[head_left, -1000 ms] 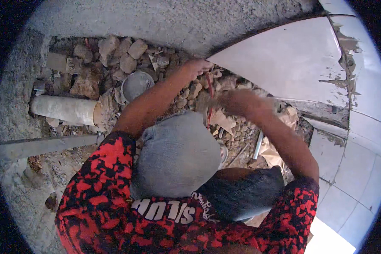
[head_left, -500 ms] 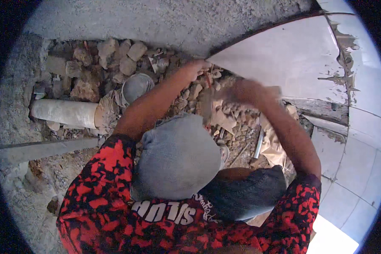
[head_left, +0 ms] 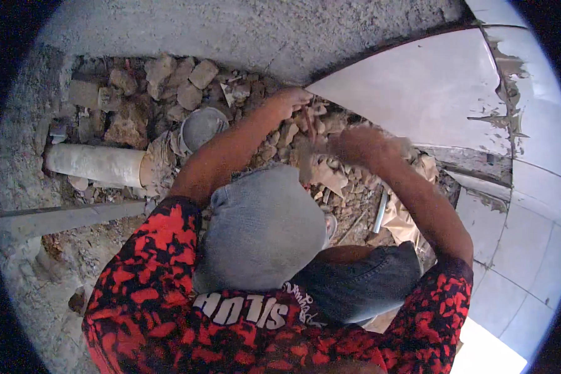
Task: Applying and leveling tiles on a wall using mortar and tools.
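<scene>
My left hand is closed at the pointed corner of a large white tile. From its fingers a thin reddish rod slants down over the rubble; its lower end is hard to make out. My right hand, smeared by motion, is wrapped round what looks like a hammer. A pale handle end sticks out behind this fist. The blurred grey head lies on the other side, close to the rod's lower end.
Broken stones fill the dug-out strip along the rough grey wall. A white pipe, a round grey pipe mouth, a long bar and crumpled brown paper lie around me. White wall tiles stand right.
My right hand and the hammer have shifted slightly down and left. My left hand stays by the tile corner.
</scene>
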Available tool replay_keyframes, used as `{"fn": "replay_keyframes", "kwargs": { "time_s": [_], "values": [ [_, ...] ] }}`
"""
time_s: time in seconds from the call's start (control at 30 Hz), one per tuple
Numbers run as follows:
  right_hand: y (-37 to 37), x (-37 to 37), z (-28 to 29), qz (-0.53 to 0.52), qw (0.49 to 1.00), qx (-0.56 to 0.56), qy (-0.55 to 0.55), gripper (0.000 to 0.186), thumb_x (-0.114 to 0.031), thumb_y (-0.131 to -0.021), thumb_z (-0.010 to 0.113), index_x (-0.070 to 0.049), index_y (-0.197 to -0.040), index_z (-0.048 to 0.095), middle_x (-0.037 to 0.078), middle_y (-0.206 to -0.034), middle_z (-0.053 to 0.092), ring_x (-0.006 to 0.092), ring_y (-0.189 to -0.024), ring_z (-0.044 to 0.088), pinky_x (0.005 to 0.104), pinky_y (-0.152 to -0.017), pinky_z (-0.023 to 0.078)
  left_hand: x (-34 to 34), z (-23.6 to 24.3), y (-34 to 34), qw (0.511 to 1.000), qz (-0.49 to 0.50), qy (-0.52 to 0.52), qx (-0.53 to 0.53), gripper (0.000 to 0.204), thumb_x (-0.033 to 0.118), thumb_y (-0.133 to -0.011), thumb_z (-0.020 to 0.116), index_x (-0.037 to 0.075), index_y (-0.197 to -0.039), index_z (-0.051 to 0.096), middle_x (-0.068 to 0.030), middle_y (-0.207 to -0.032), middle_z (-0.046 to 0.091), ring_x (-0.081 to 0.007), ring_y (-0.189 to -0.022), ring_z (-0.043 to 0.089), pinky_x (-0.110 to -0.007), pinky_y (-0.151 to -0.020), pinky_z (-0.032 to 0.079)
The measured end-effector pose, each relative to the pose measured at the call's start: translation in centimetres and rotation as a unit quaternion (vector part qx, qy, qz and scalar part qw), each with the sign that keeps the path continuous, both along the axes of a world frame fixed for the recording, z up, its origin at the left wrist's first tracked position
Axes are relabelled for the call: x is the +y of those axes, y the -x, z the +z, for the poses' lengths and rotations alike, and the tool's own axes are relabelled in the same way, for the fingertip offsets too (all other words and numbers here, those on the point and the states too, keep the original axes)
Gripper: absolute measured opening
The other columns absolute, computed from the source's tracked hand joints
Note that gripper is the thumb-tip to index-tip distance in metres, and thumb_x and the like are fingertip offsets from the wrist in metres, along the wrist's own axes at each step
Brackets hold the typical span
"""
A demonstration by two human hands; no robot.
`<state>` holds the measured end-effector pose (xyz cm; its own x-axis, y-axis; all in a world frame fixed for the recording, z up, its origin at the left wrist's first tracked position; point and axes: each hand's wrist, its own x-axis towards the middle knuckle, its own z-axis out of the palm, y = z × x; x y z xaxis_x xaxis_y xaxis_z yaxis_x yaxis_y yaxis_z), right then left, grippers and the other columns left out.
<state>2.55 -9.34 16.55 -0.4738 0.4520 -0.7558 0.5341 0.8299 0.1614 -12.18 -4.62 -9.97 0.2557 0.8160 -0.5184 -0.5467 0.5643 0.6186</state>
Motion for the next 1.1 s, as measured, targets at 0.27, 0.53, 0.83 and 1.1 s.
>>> {"fn": "replay_keyframes", "kwargs": {
  "time_s": [0.27, 0.53, 0.83, 1.1],
  "values": [
    [-0.6, 3.0, 0.2, 0.028, 0.998, 0.042, -0.029, 0.024, -0.025, -0.076, 0.053, -0.008, -0.090, 0.061, 0.014, -0.086, 0.062, 0.0281, -0.080, 0.061, 0.0396, -0.070, 0.049, 1.0, 3.1, -0.9, 0.998, 0.030, 0.037, 0.031, 0.026, 0.013, -0.074, 0.059, 0.007, -0.099, 0.053, -0.0075, -0.106, 0.048, -0.0196, -0.093, 0.047, -0.034, -0.084, 0.033],
    [-2.3, 3.6, -0.7, -0.032, 0.997, 0.059, -0.035, 0.019, -0.020, -0.078, 0.051, -0.006, -0.087, 0.061, 0.013, -0.082, 0.063, 0.0296, -0.072, 0.062, 0.0393, -0.065, 0.050, 0.7, 5.7, -2.0, 0.998, 0.014, -0.017, -0.063, 0.019, 0.012, -0.076, 0.058, 0.007, -0.094, 0.055, -0.0095, -0.102, 0.055, -0.0203, -0.086, 0.053, -0.033, -0.081, 0.036],
    [-0.5, 4.5, 1.2, 0.010, 0.996, 0.032, -0.080, 0.019, -0.018, -0.073, 0.055, -0.007, -0.086, 0.062, 0.014, -0.088, 0.061, 0.0284, -0.083, 0.060, 0.0402, -0.070, 0.049, 1.2, 4.2, -1.3, 0.997, -0.041, -0.004, 0.067, 0.023, 0.023, -0.074, 0.061, 0.008, -0.092, 0.058, -0.0020, -0.096, 0.060, -0.0144, -0.090, 0.055, -0.027, -0.074, 0.040],
    [-0.2, 3.8, 1.2, -0.019, 0.998, 0.011, -0.050, 0.032, -0.032, -0.076, 0.055, -0.010, -0.098, 0.059, 0.014, -0.097, 0.059, 0.0294, -0.087, 0.058, 0.0395, -0.077, 0.046, -0.1, 4.9, -0.8, 0.999, 0.027, 0.035, -0.004, 0.018, 0.020, -0.072, 0.063, 0.009, -0.084, 0.056, -0.0023, -0.090, 0.055, -0.0156, -0.081, 0.049, -0.028, -0.070, 0.036]
  ]
}}
